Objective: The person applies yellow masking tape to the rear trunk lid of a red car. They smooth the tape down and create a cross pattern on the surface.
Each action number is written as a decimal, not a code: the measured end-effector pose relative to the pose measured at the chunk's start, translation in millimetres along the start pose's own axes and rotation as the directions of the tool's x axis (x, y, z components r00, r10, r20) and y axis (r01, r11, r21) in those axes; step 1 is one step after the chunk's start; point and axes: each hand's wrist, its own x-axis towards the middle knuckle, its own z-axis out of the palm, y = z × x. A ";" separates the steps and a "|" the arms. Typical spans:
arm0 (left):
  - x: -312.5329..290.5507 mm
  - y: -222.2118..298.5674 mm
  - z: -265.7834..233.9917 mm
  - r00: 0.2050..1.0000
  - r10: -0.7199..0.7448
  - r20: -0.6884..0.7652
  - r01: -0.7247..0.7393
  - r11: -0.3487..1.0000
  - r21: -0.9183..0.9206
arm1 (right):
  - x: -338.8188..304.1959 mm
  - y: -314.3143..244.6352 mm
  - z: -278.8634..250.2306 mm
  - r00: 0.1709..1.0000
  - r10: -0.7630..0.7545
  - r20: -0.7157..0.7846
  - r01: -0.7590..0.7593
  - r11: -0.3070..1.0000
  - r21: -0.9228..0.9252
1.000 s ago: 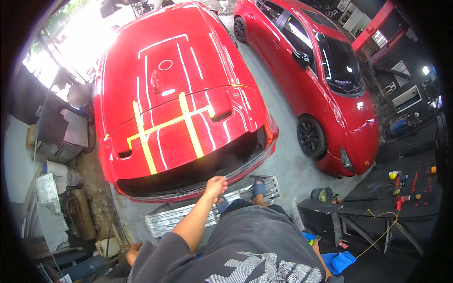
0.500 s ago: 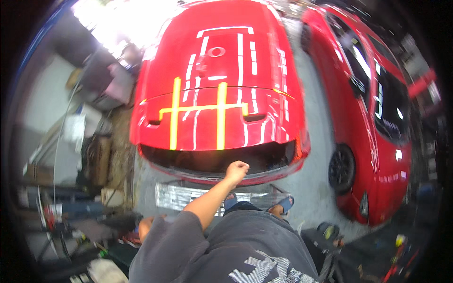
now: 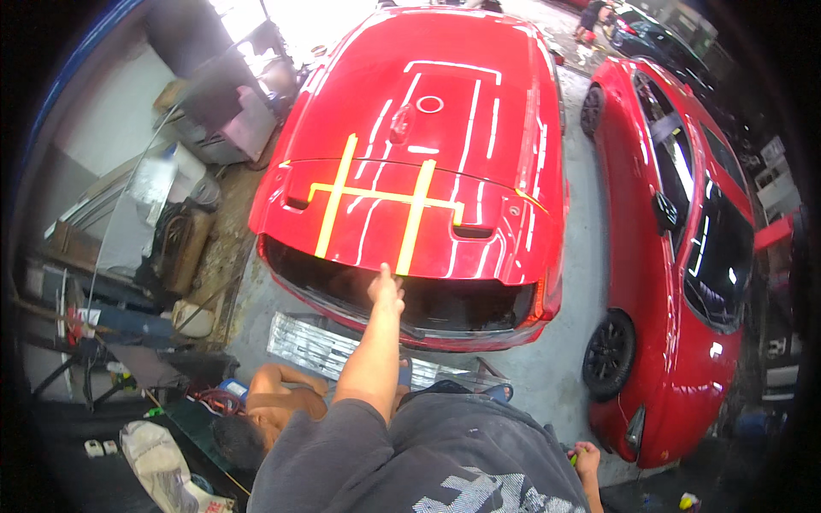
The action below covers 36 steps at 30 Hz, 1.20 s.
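- Your left hand (image 3: pixel 386 291) is stretched out ahead of you with the fingers extended and nothing gripped, its fingertips at the lower edge of the red hatch (image 3: pixel 479 248).
- Your right hand (image 3: pixel 586 457) hangs low by your side at the lower edge of the view. You cannot tell whether it is closed or loose.
- That hatch belongs to the red car (image 3: pixel 445 94) straight in front of you and stands over the dark opening at the car's rear.
- Strips of yellow tape (image 3: pixel 376 196) cross the hatch panel: two long ones running toward you and one across them.
- Judging by the reach, the step in hand is getting a hold on the hatch edge. A next move there calls for the fingers to curl under the lip at its middle, so the panel moves evenly and the tape is not rubbed.
- Below the bumper a ribbed metal plate (image 3: pixel 316 342) lies on the floor.
- Another person (image 3: pixel 274 402) crouches low to your left, near the plate, so mind them as you shift.
- A second red car (image 3: pixel 684 256) stands just beside the first on your right.
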 end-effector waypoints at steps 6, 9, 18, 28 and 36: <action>-3.1 14.7 -4.7 0.996 0.011 0.089 -0.020 0.995 0.098 | -62.4 13.4 69.5 0.991 -0.100 0.084 0.124 0.922 -0.366; -15.3 2.1 18.6 0.995 -0.078 0.064 0.076 0.997 0.031 | -44.2 141.1 47.7 0.994 -0.080 0.073 0.102 0.920 -0.377; 8.0 26.2 -11.0 0.945 -0.203 0.255 0.122 0.945 0.302 | -102.8 28.4 122.6 0.993 -0.037 0.111 0.090 0.846 -0.526; 22.6 11.4 -9.2 0.965 -0.117 0.234 0.074 0.980 0.185 | -96.3 91.0 93.9 0.998 -0.017 0.056 0.031 0.965 -0.262; -118.2 -24.7 60.3 0.437 0.808 0.396 -0.631 -0.039 0.775 | -120.6 246.3 63.1 0.931 0.362 0.039 -0.361 0.904 0.229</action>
